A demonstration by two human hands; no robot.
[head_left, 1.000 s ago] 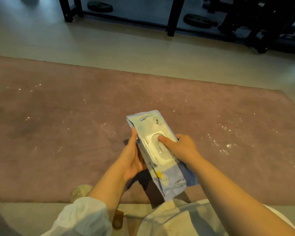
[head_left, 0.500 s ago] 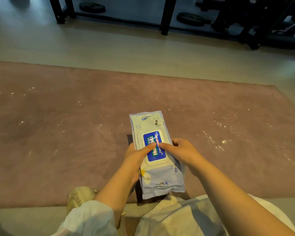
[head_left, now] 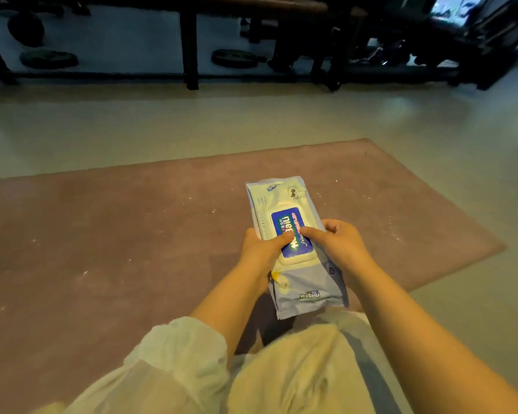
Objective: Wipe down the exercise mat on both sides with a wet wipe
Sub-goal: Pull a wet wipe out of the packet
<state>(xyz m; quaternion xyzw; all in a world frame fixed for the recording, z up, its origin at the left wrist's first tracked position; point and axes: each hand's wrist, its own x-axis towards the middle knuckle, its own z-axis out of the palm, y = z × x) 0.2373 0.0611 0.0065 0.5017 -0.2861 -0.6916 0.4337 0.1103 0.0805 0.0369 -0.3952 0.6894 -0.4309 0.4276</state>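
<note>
Since a second ago, you have flipped the wet-wipe pack [head_left: 293, 240] so its blue-labelled lid [head_left: 290, 233] faces up, closed, and your view has swung so the mat's far right corner now shows.

Your left hand [head_left: 262, 252] grasps the pack's left edge, thumb lying across the lid. Your right hand [head_left: 340, 246] grips the right edge with curled fingers, its thumb meeting the other on the label. No wipe is visible in either hand, so I judge the step in hand to be getting one out.

Steady the pack with your left hand alone and move that thumb off the lid. Hook your right thumb under the lid's lip at 6 o'clock and lift towards 12 o'clock. Pinch one sheet and pull slowly, so the next does not trail out. Snap the lid shut afterwards.

Under the pack the exercise mat [head_left: 132, 234] lies flat on the pale floor [head_left: 251, 124], running from 9 o'clock to 3 o'clock. White specks dot it, so wiping looks not yet begun.
</note>
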